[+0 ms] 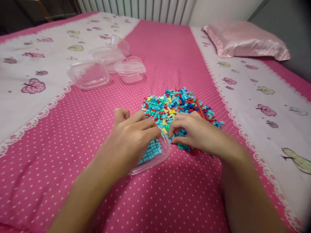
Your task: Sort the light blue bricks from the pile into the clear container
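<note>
My left hand is curled over a clear plastic container, its fingertips hidden inside or behind the rim. Rows of light-blue toy building blocks lie neatly fitted together in that container. To the right, my right hand reaches into the near side of a loose heap of small building blocks. Its thumb and fingers are bent toward each other, almost meeting over the blocks. Whatever lies between those fingertips is too small to make out. The heap mixes light blue, dark blue, green, red and yellow pieces.
Several clear plastic containers and lids sit farther back on the left. The bed's pink dotted cover lies under everything, with a few soft creases. A pink satin pillow rests at the back right, and a white radiator stands behind the bed.
</note>
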Tool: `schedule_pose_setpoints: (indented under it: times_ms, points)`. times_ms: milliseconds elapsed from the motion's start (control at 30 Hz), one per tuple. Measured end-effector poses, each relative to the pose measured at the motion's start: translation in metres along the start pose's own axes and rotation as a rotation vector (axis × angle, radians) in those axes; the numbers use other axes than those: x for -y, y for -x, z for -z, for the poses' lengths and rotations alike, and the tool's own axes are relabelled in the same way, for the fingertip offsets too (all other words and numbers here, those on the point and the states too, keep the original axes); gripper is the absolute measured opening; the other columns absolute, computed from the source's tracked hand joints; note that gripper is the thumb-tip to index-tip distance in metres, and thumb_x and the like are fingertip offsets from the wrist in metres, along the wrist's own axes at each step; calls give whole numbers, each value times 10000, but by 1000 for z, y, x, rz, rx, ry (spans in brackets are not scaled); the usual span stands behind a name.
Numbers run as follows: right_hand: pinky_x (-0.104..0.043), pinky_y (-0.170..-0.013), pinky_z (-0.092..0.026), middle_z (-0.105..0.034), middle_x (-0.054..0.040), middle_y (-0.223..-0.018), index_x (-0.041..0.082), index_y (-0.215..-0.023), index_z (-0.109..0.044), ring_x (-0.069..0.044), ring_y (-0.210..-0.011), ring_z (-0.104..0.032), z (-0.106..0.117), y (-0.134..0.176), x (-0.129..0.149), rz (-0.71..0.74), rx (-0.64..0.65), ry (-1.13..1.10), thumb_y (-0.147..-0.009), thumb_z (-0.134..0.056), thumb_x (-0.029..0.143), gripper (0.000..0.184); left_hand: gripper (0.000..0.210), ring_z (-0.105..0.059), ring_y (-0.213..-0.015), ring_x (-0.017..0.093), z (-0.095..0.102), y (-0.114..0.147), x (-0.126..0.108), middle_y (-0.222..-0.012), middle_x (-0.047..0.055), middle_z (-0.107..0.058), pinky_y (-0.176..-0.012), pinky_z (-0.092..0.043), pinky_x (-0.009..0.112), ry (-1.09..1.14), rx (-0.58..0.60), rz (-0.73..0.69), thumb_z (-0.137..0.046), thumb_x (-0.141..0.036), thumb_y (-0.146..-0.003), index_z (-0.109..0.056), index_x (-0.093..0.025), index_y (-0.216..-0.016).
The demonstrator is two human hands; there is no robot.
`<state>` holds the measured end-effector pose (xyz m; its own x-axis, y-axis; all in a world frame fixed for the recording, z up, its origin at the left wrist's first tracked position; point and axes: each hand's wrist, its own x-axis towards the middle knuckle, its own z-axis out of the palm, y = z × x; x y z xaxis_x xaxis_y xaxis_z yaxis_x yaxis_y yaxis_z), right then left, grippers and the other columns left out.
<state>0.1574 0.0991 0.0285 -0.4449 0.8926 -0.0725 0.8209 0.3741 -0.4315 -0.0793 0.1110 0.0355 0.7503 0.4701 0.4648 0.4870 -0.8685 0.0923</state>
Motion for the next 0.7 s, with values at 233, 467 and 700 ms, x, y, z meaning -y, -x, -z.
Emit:
schedule_pose_setpoints:
  times_ms: [233,467,700]
  points:
    - [-408,-853,-307,-721,21,-934,279,-886,-738,-243,-972,-620,-11,-1,-7,-42,63,80,-854,-809,255,81,259,-545,-772,208,2,7,8,-793,-28,-720,-771,-219,412,19,-28,77,-536,-111,-1015,-672,-214,-819]
    - [-395,-853,-300,-716,26,-912,255,-854,-732,-224,-943,-622,-11,-1,0,-28,55,81,-796,-856,228,140,219,-537,-814,220,0,7,7,-840,-31,-744,-805,-219,427,31,-28,106,-569,-147,-1015,-683,-225,-845]
    - [-378,-852,-397,-748,10,-873,227,-817,-726,-193,-893,-665,3,-1,5,21,2,-32,-844,-703,133,101,207,-536,-808,207,1,6,4,-861,-19,-753,-796,-236,414,21,-45,88,-565,-121,-1008,-691,-217,-877]
